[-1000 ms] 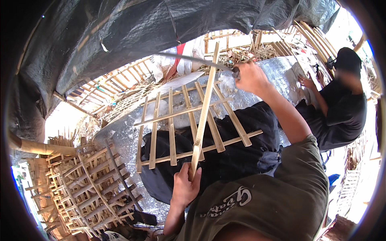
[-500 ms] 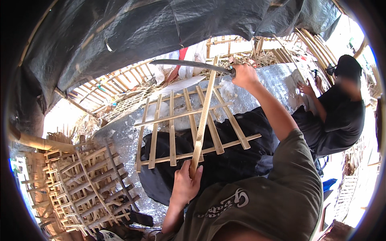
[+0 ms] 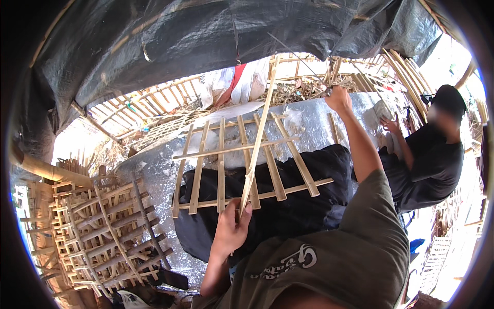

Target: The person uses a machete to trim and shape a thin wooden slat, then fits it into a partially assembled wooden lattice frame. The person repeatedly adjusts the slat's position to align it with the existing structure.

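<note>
My left hand is closed around the lower end of a long bamboo strip, which slants up and away from me. My right hand, raised at the far right of the strip, grips the handle of a long-bladed machete. Its thin blade points up and left, apart from the strip. Under the strip, a bamboo slat frame rests over my black-covered legs and the silvery sheet. Several slats cross its rails. A short bamboo piece shows left of my right forearm.
Stacked bamboo lattices stand at the left, with a dark flat object beside them. A person in black sits at the right, one hand on a pale lump. Black tarp hangs low overhead. Silvery sheeting covers the surface.
My right hand has moved right with the machete, whose blade has swung from lying across the strip to pointing up, clear of it. The strip's lower end has shifted slightly left.
</note>
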`<state>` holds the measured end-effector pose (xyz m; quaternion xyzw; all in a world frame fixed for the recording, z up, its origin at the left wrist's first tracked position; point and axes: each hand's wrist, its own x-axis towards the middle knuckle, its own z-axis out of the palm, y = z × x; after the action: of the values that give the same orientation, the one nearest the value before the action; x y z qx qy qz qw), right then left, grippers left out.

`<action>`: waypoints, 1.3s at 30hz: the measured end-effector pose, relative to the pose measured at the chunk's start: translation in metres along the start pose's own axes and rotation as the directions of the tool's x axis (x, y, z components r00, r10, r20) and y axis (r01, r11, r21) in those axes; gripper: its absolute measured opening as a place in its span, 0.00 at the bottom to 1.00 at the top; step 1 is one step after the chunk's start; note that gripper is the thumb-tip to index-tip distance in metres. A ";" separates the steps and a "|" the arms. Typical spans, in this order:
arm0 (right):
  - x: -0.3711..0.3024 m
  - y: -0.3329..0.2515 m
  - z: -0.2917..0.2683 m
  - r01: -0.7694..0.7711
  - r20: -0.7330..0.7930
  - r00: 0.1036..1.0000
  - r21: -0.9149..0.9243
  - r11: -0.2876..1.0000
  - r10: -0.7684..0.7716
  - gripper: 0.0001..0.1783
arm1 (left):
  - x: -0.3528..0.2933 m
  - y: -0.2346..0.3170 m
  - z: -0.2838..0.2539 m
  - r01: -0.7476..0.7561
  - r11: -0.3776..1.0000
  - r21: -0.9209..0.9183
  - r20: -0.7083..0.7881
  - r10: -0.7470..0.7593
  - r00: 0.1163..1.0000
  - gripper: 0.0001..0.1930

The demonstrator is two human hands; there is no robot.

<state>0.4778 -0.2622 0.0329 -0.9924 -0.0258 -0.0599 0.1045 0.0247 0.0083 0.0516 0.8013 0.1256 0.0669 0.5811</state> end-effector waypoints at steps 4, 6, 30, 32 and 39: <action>-0.020 -0.007 -0.013 0.056 -0.064 0.997 0.161 0.985 -0.046 0.20 | 0.008 0.012 0.001 -0.042 0.997 0.062 -0.026 0.044 0.999 0.15; -0.039 -0.015 -0.019 0.149 -0.135 0.984 0.277 0.949 -0.115 0.18 | 0.009 0.004 0.004 -0.075 0.992 0.105 -0.050 0.081 0.996 0.15; -0.101 -0.060 -0.056 0.269 -0.020 0.963 -0.038 0.963 -0.269 0.20 | -0.012 -0.015 0.017 -0.158 0.868 0.470 -0.074 0.217 0.973 0.19; -0.120 -0.075 -0.058 0.361 -0.043 0.931 -0.023 0.932 -0.362 0.19 | -0.007 -0.014 0.018 -0.173 0.861 0.479 -0.086 0.241 0.967 0.19; -0.076 -0.049 -0.063 0.274 -0.082 0.958 -0.036 0.961 -0.276 0.19 | -0.014 0.004 0.012 -0.094 0.955 0.281 -0.030 0.107 0.994 0.15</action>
<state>0.3919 -0.2305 0.0949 -0.9768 -0.1583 -0.1169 0.0842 0.0149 -0.0077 0.0518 0.8787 0.1058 0.0960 0.4554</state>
